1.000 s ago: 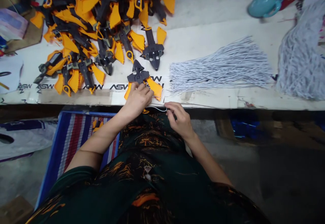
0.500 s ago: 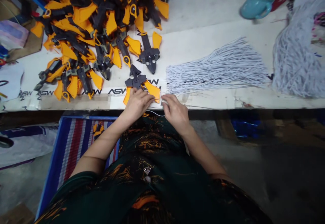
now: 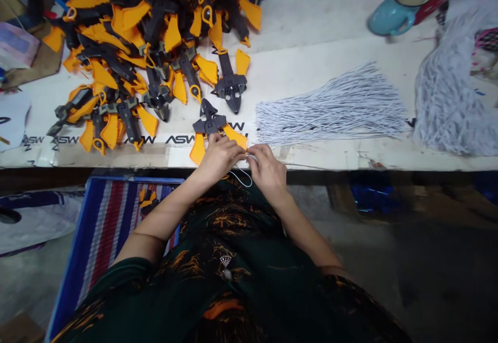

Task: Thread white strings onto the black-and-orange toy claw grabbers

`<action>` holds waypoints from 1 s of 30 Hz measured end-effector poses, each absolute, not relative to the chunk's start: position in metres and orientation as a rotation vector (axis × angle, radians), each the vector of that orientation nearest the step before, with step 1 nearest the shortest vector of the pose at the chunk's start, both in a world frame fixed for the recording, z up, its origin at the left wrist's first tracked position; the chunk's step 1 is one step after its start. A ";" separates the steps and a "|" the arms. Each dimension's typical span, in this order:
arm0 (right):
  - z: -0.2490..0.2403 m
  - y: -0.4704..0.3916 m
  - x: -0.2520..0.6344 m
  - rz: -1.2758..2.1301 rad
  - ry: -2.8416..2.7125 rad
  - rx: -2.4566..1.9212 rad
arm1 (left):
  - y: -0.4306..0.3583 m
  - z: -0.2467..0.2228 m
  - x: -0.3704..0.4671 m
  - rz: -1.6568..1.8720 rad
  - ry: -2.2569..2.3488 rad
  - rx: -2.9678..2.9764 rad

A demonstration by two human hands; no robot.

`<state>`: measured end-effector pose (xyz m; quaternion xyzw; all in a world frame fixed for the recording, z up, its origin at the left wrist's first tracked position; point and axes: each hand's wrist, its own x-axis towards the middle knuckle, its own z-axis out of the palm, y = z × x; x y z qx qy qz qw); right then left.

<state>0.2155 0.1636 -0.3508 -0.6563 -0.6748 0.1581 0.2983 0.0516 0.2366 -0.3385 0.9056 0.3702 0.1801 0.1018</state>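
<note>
A dark grey toy with orange wings [image 3: 210, 124] lies at the table's front edge, its pointed nose facing away from me. My left hand [image 3: 221, 157] covers its near end, fingers closed in a pinch on a thin white cord [image 3: 246, 184]. My right hand [image 3: 268, 170] pinches the same cord just to the right, and the fingertips of both hands almost meet. Part of the cord hangs in a loop below the table edge between the hands. What lies right under the fingertips is hidden.
A heap of similar orange and grey toys [image 3: 128, 37] fills the table's left side. To the right lies a fanned bundle of white cords [image 3: 330, 107], with a larger tangle of cord [image 3: 447, 94] beyond. A blue enamel mug [image 3: 392, 13] stands at the back right. A striped surface [image 3: 112, 229] sits below left.
The hands have drawn closer together at the fingertips. The cord between them now hangs in a deeper, rounder loop. The toy has stayed about where it was.
</note>
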 end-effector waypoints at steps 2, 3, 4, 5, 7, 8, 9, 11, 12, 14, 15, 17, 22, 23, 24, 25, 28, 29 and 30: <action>-0.350 0.165 0.213 0.440 -1.768 -1.767 | 0.242 -0.338 0.051 0.540 1.121 2.643; -0.351 0.165 0.211 0.457 -1.749 -1.765 | 0.244 -0.337 0.050 0.546 1.131 2.631; -0.351 0.165 0.210 0.485 -1.721 -1.747 | 0.246 -0.336 0.049 0.545 1.131 2.622; -0.352 0.165 0.210 0.526 -1.671 -1.711 | 0.247 -0.335 0.049 0.535 1.128 2.612; -0.355 0.165 0.215 0.659 -1.463 -1.599 | 0.247 -0.333 0.047 0.498 1.134 2.583; -0.356 0.164 0.221 0.740 -1.304 -1.525 | 0.246 -0.333 0.047 0.481 1.150 2.563; -0.357 0.164 0.228 0.806 -1.120 -1.441 | 0.245 -0.332 0.046 0.470 1.175 2.540; -0.358 0.165 0.247 0.847 -0.760 -1.269 | 0.244 -0.333 0.045 0.477 1.230 2.501; -0.357 0.166 0.256 0.810 -0.626 -1.194 | 0.244 -0.335 0.044 0.487 1.247 2.490; -0.353 0.166 0.268 0.720 -0.498 -1.109 | 0.243 -0.337 0.042 0.518 1.252 2.483; -0.351 0.166 0.270 0.694 -0.495 -1.100 | 0.242 -0.338 0.041 0.544 1.238 2.488; -0.346 0.164 0.263 0.705 -0.591 -1.147 | 0.238 -0.337 0.038 0.623 1.182 2.518; -0.341 0.152 0.219 0.961 -1.138 -1.294 | 0.216 -0.323 0.027 0.721 0.983 2.711; -0.341 0.150 0.212 0.983 -1.239 -1.286 | 0.211 -0.320 0.025 0.689 0.975 2.740; -0.341 0.148 0.206 0.986 -1.323 -1.271 | 0.208 -0.318 0.022 0.651 0.984 2.750; -0.341 0.147 0.203 0.976 -1.389 -1.256 | 0.205 -0.316 0.020 0.620 1.008 2.739; -0.341 0.145 0.199 0.901 -1.511 -1.216 | 0.199 -0.315 0.013 0.621 1.054 2.543; -0.341 0.145 0.199 0.854 -1.545 -1.207 | 0.197 -0.315 0.010 0.640 1.040 2.410; -0.340 0.144 0.198 0.796 -1.575 -1.201 | 0.194 -0.315 0.008 0.654 1.010 2.245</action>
